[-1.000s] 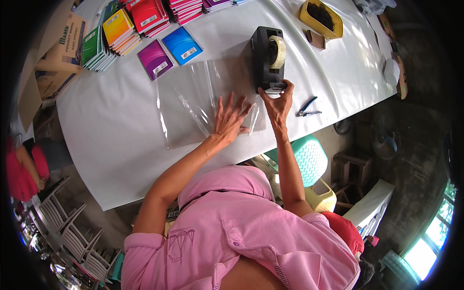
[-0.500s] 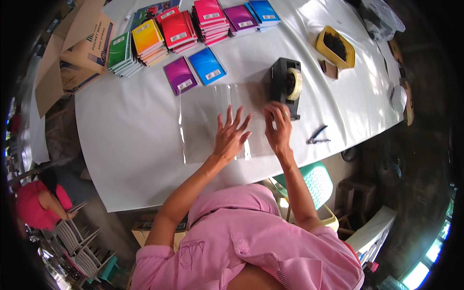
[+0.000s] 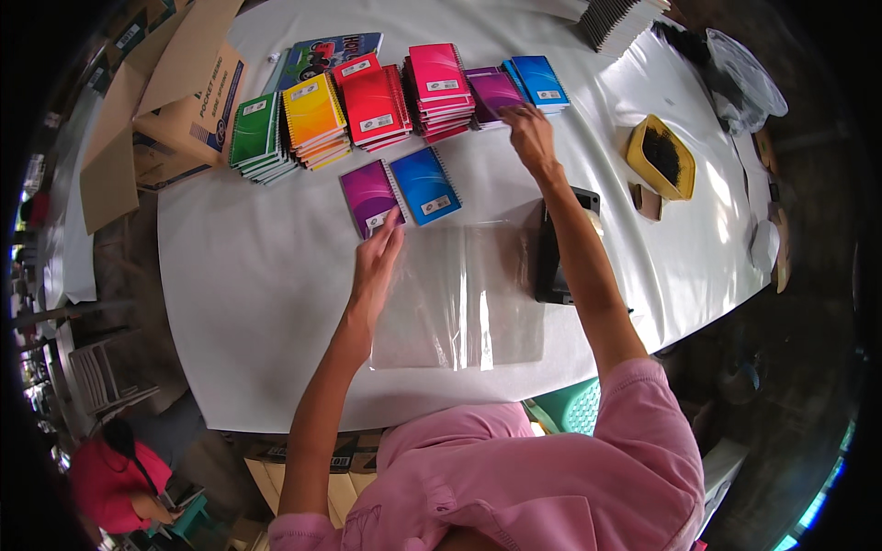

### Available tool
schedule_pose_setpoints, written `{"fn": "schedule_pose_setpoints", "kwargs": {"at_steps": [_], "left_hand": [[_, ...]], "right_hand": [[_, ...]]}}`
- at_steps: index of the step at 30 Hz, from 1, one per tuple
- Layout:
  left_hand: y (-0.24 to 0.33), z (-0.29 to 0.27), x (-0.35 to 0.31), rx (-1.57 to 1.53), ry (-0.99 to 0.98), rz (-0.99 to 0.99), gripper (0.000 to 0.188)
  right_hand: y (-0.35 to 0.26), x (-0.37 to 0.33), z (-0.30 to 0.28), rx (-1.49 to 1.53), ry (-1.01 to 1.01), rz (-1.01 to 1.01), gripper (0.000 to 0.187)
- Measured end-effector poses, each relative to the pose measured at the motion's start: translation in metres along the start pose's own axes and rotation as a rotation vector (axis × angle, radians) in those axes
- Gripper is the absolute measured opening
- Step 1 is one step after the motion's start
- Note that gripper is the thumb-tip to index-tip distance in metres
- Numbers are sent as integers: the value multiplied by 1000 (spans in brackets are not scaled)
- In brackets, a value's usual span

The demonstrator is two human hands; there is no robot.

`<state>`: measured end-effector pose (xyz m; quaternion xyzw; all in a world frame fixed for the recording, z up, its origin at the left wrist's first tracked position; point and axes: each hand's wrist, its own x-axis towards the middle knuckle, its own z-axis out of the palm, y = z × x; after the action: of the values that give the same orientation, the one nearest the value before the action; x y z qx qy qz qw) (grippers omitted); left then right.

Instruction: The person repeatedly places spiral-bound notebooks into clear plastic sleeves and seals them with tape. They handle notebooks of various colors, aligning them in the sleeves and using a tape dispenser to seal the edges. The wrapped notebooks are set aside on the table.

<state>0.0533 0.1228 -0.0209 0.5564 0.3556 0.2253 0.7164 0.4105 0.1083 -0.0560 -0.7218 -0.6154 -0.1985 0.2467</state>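
A single purple notebook [image 3: 369, 191] lies beside a blue notebook [image 3: 424, 186] near the table's middle. My left hand [image 3: 375, 262] has its fingers closed on the purple one's lower right corner. Farther right, my right hand [image 3: 533, 142] reaches to the stack of purple notebooks [image 3: 493, 89], its fingers bent together at the top one's lower edge; the fingertips are partly hidden. A clear plastic sheet [image 3: 432, 312] lies flat between my arms. My right forearm covers much of the black tape dispenser [image 3: 551, 262].
Stacks of green [image 3: 254, 133], yellow [image 3: 314, 106], red [image 3: 375, 106], pink [image 3: 436, 78] and blue notebooks [image 3: 539, 78] line the back. An open cardboard box [image 3: 179, 119] stands left. At right are a yellow tub [image 3: 654, 174] of dark bits and a brown block [image 3: 647, 202].
Both hands have left the plastic sheet: the left moved up to the single purple notebook, the right out to the purple stack. The view has shifted, and things appear lower.
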Motion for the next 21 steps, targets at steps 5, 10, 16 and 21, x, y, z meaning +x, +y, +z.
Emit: {"fn": "schedule_pose_setpoints", "kwargs": {"at_steps": [5,10,16,21], "left_hand": [[-12,40,88,-1105,-439,-317,73],[2,32,94,-828,-414,-394,31],[-2,-21,80,-662,-160,-188,46],[-8,-66,72,-667,-134,-250,80]], "right_hand": [[-123,-3,-105,84,-20,161,28],[-145,10,-105,517,-312,73,17],[-61,113,27,8,-177,619,52],[-63,130,25,156,-16,577,32]]}}
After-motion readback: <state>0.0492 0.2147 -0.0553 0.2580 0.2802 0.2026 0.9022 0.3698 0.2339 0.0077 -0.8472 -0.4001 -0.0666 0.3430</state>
